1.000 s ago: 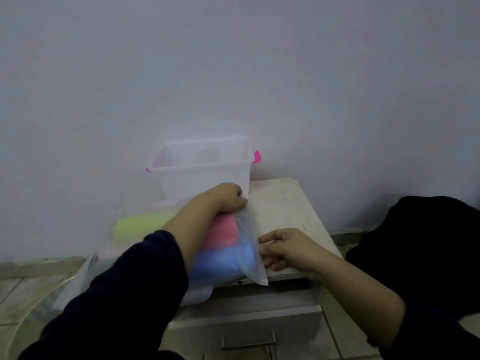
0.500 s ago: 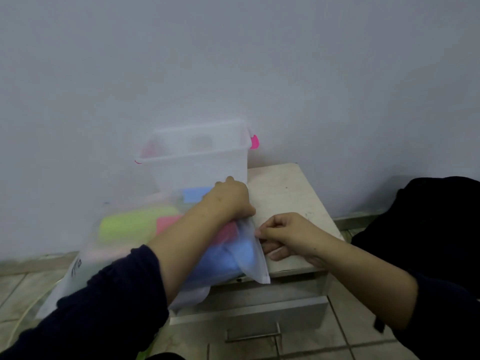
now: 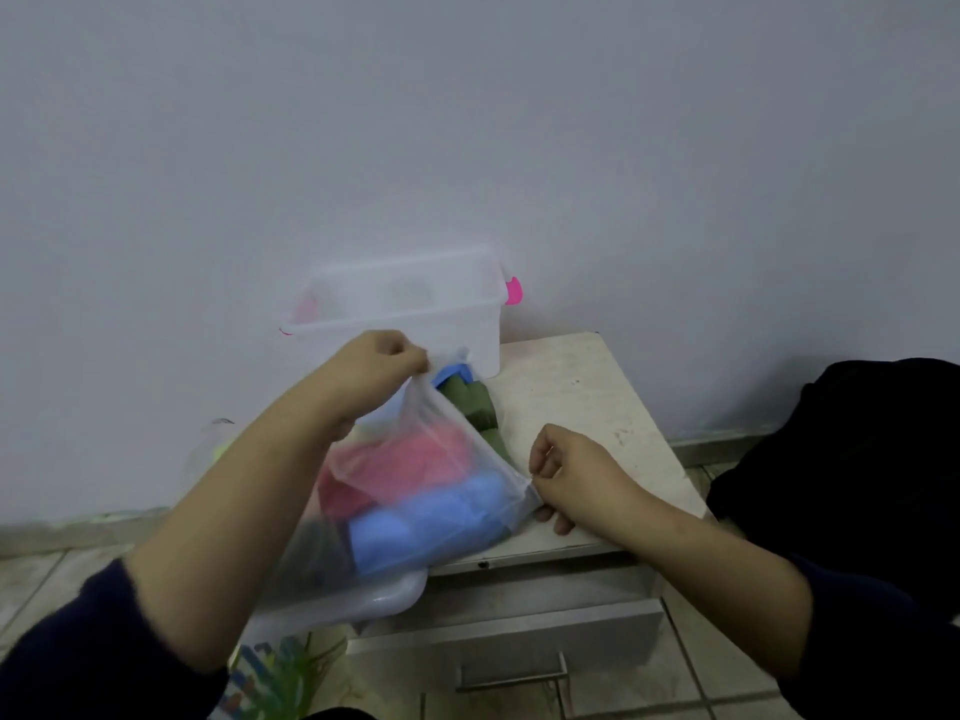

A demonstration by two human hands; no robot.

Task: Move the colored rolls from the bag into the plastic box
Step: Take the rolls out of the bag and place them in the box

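Left hand pinches far edge of translucent bag, lifted. Right hand pinches near-right corner, low on cabinet top. Mouth stretched between them. Inside: pink roll, blue roll; olive roll at far opening, possibly half out. Plastic box beyond, against wall.

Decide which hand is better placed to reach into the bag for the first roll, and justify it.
Probably the right hand: it only pinches the bag's lower corner beside the opening, while the left hand holds the top edge up, keeping it open.
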